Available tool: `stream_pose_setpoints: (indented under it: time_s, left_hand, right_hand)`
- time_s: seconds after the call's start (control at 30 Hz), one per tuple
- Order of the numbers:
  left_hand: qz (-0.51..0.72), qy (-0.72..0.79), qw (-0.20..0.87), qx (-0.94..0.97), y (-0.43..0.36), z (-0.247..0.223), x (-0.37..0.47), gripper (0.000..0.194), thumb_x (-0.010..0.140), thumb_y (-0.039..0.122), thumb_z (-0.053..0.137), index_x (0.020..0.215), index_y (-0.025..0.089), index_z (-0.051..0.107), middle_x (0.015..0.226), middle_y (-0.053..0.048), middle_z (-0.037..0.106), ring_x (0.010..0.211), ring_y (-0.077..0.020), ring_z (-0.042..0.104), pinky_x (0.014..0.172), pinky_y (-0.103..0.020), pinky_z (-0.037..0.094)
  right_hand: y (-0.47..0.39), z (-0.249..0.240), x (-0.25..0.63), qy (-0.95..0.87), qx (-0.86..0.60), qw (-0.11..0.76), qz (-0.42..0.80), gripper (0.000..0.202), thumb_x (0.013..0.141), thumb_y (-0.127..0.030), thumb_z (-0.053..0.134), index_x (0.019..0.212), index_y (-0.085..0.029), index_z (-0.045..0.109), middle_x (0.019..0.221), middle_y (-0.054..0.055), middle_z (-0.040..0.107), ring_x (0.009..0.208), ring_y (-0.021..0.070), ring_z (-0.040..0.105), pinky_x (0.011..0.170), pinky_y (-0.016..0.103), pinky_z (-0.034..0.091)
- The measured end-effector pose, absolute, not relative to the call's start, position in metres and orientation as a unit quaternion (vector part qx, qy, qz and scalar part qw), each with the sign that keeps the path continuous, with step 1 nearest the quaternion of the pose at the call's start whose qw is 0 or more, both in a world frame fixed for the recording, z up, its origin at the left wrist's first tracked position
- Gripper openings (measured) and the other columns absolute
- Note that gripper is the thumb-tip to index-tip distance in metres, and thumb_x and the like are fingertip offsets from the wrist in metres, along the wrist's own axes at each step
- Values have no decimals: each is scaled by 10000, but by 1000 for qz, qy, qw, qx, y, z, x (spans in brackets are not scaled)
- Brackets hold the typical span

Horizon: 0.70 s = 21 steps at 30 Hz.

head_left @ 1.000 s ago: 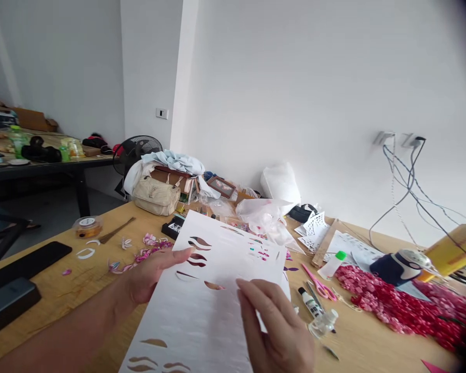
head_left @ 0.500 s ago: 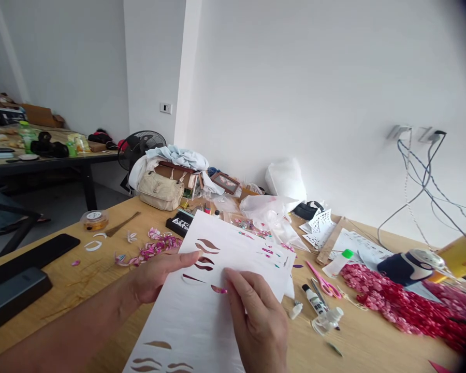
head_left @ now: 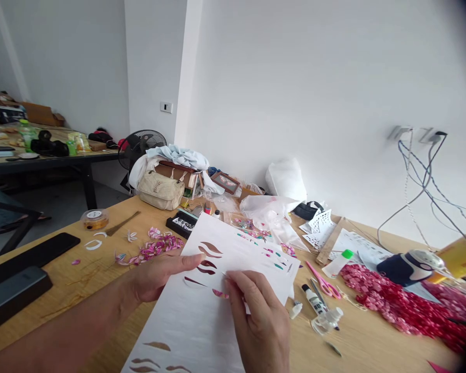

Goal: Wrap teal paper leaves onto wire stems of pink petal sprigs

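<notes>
A white paper sheet point(head_left: 194, 321) with leaf- and wave-shaped cut-outs slants above the table. My left hand point(head_left: 159, 274) grips its left edge, thumb on top and fingers beneath. Over the middle of the sheet, my right hand point(head_left: 258, 316) is closed in a pinch beside a cut-out with a pink patch point(head_left: 219, 293) showing in it. A tiny pale tip shows at its fingertips, too small to name. Pink and green bits show in small openings near the sheet's upper right. Behind my left hand lies a heap of pink petals point(head_left: 155, 248).
Pink scissors point(head_left: 324, 282), a green-capped bottle point(head_left: 337, 264) and a small clear bottle point(head_left: 328, 321) lie to the right, near red petal garlands point(head_left: 407, 305). On the left are a black case point(head_left: 19, 295) and a spool point(head_left: 94, 218). A beige bag point(head_left: 161, 190) stands behind.
The sheet has shifted slightly, its top edge a little lower and to the right. My right hand has moved slightly right, still pinched; my left hand keeps its grip.
</notes>
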State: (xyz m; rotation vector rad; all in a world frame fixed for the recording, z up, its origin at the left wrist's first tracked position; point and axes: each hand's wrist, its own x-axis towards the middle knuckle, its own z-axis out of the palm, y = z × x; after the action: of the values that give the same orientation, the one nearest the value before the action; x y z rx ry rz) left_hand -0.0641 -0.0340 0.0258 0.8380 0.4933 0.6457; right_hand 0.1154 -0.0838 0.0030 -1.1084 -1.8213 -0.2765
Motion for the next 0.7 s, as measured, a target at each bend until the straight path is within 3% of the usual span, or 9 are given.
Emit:
stream_pose_setpoints:
  time_s: [0.17,0.4,0.7]
  left_hand:
    - [296,231,825,423,-32,24,-65,316,729,328,653,983,141,665,931,-92,698,848,-203,658,752,-280,503]
    - [286,221,826,432,-32,24,-64,310,727,342,653,972,153,672,950,-86,694,857,-201,656,763,-274,502]
    - [307,220,830,411,-34,25,-59,293,722,320,662,968,161,670,924,-80,701,843,-195,661,742,-270,507]
  right_hand:
    - [-85,11,116,-736,-479,473,-67,116,837,-160,481,831,-195,591,752,21,602,645,115,591,574,191,463]
    - [-82,3,122,-764,-438,435,-188,143,857,-127,443,939,-168,553,818,47,595,685,124,588,598,186,434]
    - [-77,-8,122,-755,-437,439,-213,154,863,-96,399,927,-160,523,805,43,551,642,116,531,557,195,405]
